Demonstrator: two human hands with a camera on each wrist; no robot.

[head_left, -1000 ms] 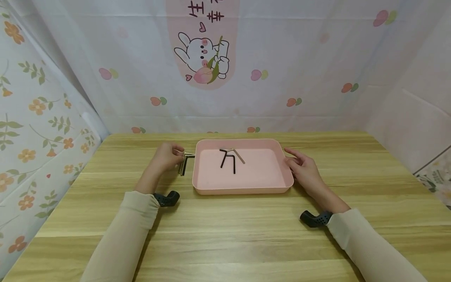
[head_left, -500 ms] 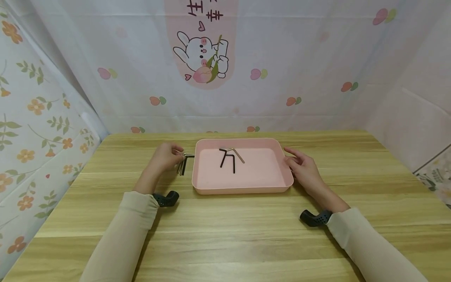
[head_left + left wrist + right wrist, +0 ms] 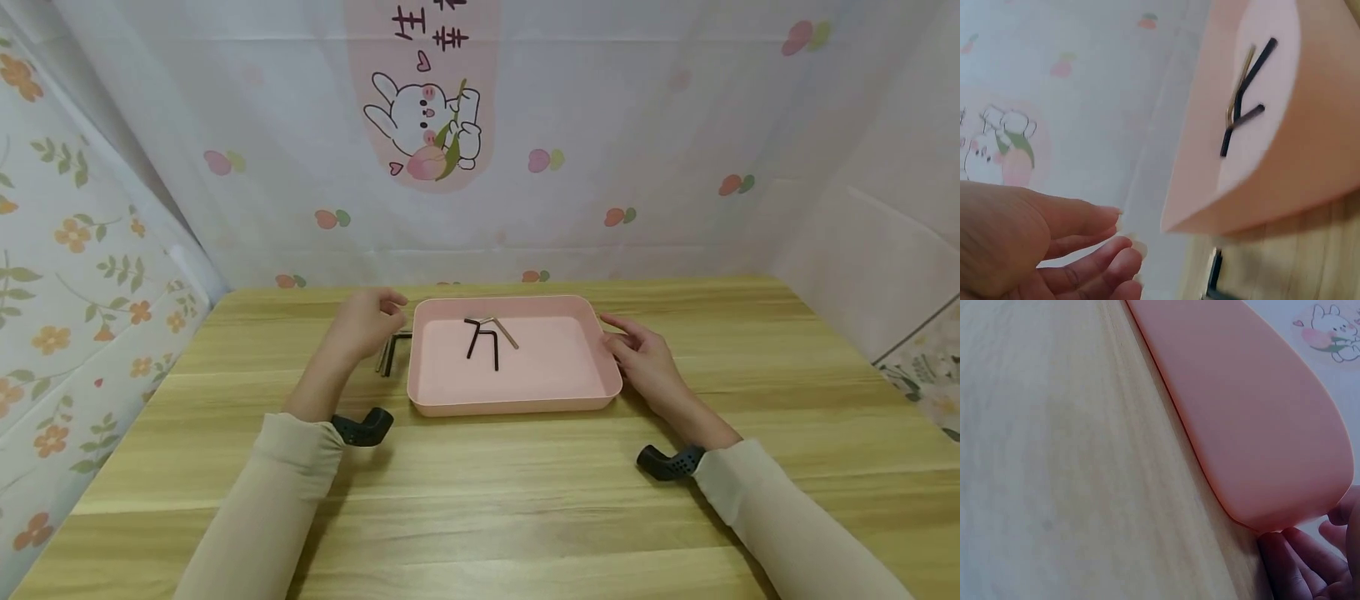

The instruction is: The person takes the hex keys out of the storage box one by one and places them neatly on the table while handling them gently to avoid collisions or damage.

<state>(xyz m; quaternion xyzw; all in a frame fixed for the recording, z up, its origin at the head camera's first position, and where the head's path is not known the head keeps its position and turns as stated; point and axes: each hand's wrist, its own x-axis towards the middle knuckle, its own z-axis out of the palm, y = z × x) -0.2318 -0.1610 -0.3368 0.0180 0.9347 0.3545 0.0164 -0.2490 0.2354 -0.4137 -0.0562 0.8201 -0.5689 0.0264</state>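
Note:
A shallow pink tray lies on the table, with two black hex keys and a brass-coloured hex key in its left half. Just left of the tray, more hex keys, black and brassy, lie side by side, partly covered by my left hand. That hand is raised above them; in the left wrist view its thumb and fingers are loosely bent with nothing visible between them. At the tray's right end, my right hand touches the outer wall and rim with its fingertips.
A wood-grain table runs beneath everything, its bare surface stretching in front of the tray. A white printed cloth hangs behind it, and a floral cloth hangs at the left. Each wrist bears a black device.
My left hand has lifted off the loose hex keys and shifted slightly right, towards the tray's back left corner. The right hand and tray have stayed put. The head view has tilted a little.

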